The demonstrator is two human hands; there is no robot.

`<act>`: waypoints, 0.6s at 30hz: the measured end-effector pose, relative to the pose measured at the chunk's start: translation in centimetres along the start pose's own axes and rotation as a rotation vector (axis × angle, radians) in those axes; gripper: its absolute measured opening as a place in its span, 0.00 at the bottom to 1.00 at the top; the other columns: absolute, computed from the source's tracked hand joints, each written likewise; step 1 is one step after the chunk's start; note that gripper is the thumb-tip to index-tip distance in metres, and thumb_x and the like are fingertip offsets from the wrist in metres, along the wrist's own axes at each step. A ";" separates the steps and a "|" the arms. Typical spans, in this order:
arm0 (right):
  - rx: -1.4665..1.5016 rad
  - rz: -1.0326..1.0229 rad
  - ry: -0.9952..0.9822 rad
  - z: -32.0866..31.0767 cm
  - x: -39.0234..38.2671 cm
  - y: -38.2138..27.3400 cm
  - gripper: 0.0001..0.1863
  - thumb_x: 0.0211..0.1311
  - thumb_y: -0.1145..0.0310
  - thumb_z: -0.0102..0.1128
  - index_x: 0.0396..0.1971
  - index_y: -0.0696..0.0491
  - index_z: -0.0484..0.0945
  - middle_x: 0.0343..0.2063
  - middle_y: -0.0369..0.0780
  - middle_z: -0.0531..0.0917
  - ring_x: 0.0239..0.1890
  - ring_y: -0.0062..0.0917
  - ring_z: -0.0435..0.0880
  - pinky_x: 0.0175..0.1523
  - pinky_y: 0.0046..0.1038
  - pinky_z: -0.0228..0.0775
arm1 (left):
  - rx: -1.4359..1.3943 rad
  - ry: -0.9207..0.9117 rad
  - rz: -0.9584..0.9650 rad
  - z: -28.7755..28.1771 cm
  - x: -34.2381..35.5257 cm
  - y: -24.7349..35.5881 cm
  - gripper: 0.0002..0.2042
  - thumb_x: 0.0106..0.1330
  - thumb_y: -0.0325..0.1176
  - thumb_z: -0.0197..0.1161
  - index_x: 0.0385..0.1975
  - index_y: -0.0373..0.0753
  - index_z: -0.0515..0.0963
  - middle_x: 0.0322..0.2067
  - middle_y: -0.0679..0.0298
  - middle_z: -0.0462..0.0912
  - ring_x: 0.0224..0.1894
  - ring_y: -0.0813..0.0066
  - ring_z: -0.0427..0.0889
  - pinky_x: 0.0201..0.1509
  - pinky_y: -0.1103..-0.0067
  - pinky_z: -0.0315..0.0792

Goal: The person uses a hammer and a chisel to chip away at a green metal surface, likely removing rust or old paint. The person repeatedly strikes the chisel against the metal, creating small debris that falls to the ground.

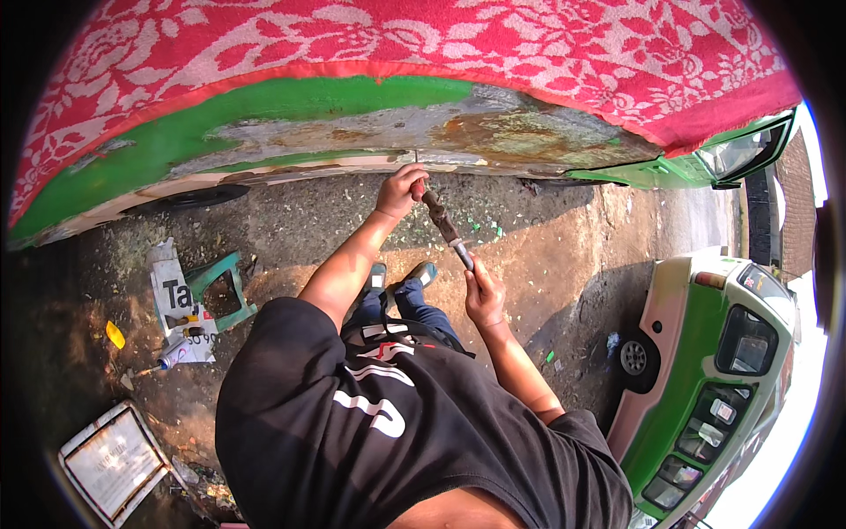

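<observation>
My left hand (398,192) is closed on a red-handled tool (417,190) with a thin metal tip, held upright at the lower edge of a vehicle's side panel (317,132), where green paint gives way to bare, rusty patches. My right hand (485,291) grips the grey end of a rusty metal tool (441,219), whose far end meets the red handle. I cannot tell exactly what this second tool is. A red patterned cloth (370,31) drapes over the panel.
On the ground at left lie torn white printed sheeting (163,264), a teal frame (242,313), a yellow object (115,334) and a white framed board (110,458). A green-and-white van (696,370) stands close on my right. My feet (421,274) are below my hands.
</observation>
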State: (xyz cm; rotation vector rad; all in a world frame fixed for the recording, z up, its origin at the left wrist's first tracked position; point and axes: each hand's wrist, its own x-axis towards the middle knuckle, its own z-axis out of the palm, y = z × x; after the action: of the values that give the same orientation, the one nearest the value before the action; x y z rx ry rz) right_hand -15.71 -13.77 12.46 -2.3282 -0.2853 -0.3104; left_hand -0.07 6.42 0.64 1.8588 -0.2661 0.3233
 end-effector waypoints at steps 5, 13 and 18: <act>-0.056 0.098 -0.086 -0.8 0.4 -0.1 0.18 0.63 0.70 0.60 0.53 0.49 0.77 0.26 0.47 0.82 0.25 0.42 0.83 0.28 0.37 0.73 | 0.048 0.091 0.055 1.3 1.1 0.4 0.12 0.53 0.20 0.61 0.37 0.39 0.80 0.42 0.61 0.83 0.36 0.63 0.84 0.40 0.72 0.78; -0.053 0.085 0.018 -0.4 1.9 1.4 0.19 0.64 0.69 0.60 0.56 0.47 0.76 0.26 0.47 0.83 0.26 0.42 0.83 0.29 0.38 0.73 | 0.079 0.065 -0.021 1.4 2.9 0.8 0.11 0.54 0.19 0.61 0.37 0.38 0.80 0.41 0.58 0.84 0.43 0.59 0.83 0.47 0.73 0.77; -0.118 0.163 -0.094 -0.1 1.6 2.3 0.21 0.63 0.71 0.60 0.57 0.48 0.75 0.27 0.48 0.83 0.26 0.41 0.83 0.30 0.36 0.73 | 0.021 0.062 -0.133 1.8 3.6 2.0 0.08 0.58 0.21 0.57 0.34 0.38 0.80 0.34 0.59 0.84 0.36 0.62 0.83 0.41 0.74 0.76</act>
State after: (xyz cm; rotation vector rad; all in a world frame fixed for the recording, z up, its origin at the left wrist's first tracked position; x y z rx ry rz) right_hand -13.52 -15.19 11.52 -2.4681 -0.1236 -0.1412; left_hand 2.82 4.05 3.13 1.8731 -0.0962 0.2921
